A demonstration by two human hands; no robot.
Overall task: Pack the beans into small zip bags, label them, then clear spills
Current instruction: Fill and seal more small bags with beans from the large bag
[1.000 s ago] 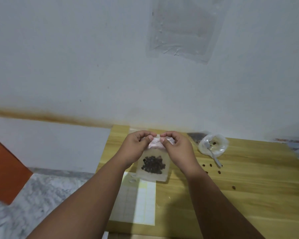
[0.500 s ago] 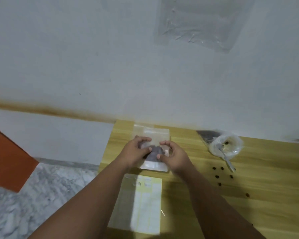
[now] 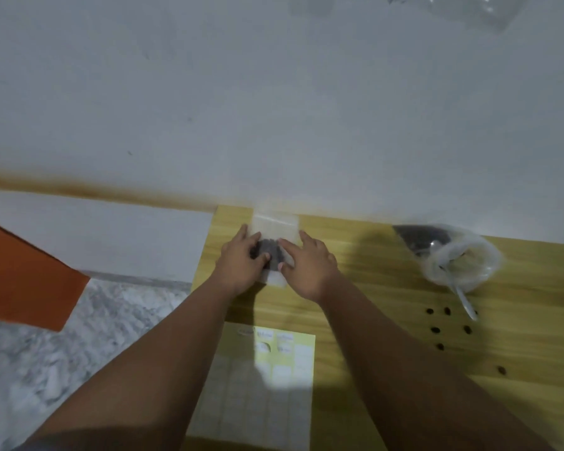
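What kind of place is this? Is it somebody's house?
Probably a room in a home, though I can't be sure. A wooden table stands against a plain white wall, over a marbled floor. A zip bag of beans and a label sheet lie on it.

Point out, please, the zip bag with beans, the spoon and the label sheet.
zip bag (image 3: 274, 224): head view, on its clear top strip.
spoon (image 3: 464, 301): head view, on its handle.
label sheet (image 3: 285, 398): head view, on its lit right half.

Left hand (image 3: 241, 260) and right hand (image 3: 308, 265) lie flat, fingers straight.
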